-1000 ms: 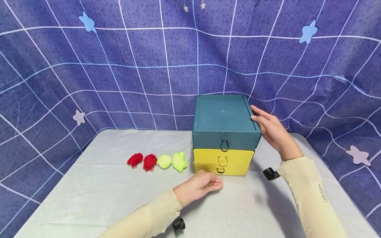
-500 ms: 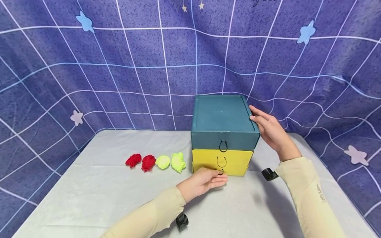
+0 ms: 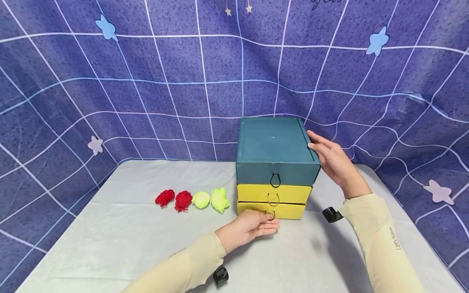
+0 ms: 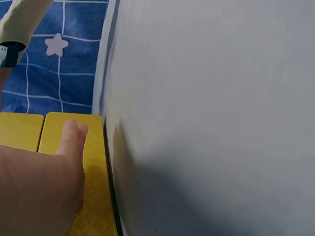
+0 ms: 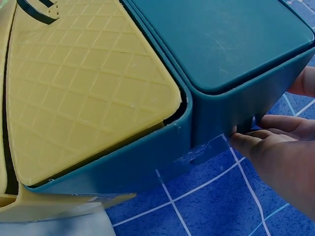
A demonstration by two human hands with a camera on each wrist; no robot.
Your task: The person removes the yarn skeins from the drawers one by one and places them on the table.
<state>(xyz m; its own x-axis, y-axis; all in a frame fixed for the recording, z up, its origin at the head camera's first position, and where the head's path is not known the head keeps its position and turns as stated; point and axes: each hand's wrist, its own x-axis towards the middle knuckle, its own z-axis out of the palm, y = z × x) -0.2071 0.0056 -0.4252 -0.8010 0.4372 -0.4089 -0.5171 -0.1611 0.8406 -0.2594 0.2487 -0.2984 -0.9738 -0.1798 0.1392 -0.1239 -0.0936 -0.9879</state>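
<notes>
Four yarn bundles (image 3: pixel 183 200) sit left of the drawer stack (image 3: pixel 272 142). At its front, the left hand (image 3: pixel 247 228) pinches, in a narrow grip, the lower yellow drawer's (image 3: pixel 290 211) black loop handle (image 3: pixel 274 215); the right hand (image 3: pixel 337 165), grip wide, touches its right side, apparently steadying it.

The cabinet (image 3: pixel 274 150) stood upright on the table (image 3: pixel 139 240), a teal drawer (image 3: pixel 253 174) above two yellow ones. The lowest drawer (image 3: pixel 289 211) jutted slightly forward, its black loop (image 3: pixel 274 215) held by the left hand (image 3: pixel 246 228). The right hand (image 3: pixel 332 160) rested against the cabinet's upper right side.
</notes>
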